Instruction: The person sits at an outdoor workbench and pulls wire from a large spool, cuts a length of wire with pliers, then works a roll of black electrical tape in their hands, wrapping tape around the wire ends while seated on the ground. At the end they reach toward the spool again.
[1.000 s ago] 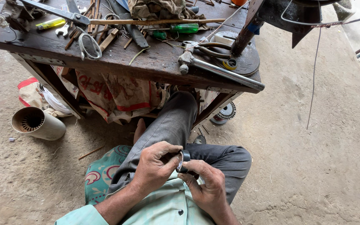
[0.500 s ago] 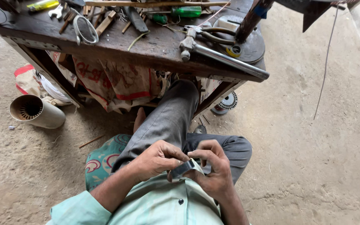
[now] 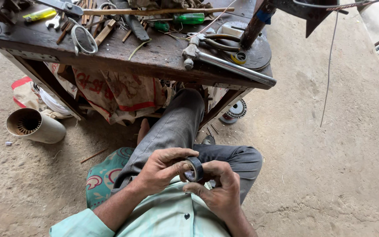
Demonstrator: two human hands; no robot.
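I sit on the ground with grey-trousered legs stretched under a low wooden workbench (image 3: 154, 57). Both hands meet over my lap on a small roll of black tape (image 3: 194, 169). My left hand (image 3: 161, 169) pinches the roll from the left with thumb and fingers. My right hand (image 3: 218, 191) cups it from below and the right, fingers curled around its rim. The roll stands on edge, its hole facing me.
The bench carries a hammer with a long metal handle (image 3: 224, 63), scissors (image 3: 83, 40), green-handled screwdrivers (image 3: 188, 18), pliers and several other tools. A printed sack (image 3: 119, 90) hangs beneath it. A beige ribbed cylinder (image 3: 33, 126) lies on the dirt floor at left. A patterned cushion (image 3: 104, 177) is under me.
The view has tilted a little, bringing the bench lower. My hands have turned the tape roll up on edge so that its hole shows; both still hold it.
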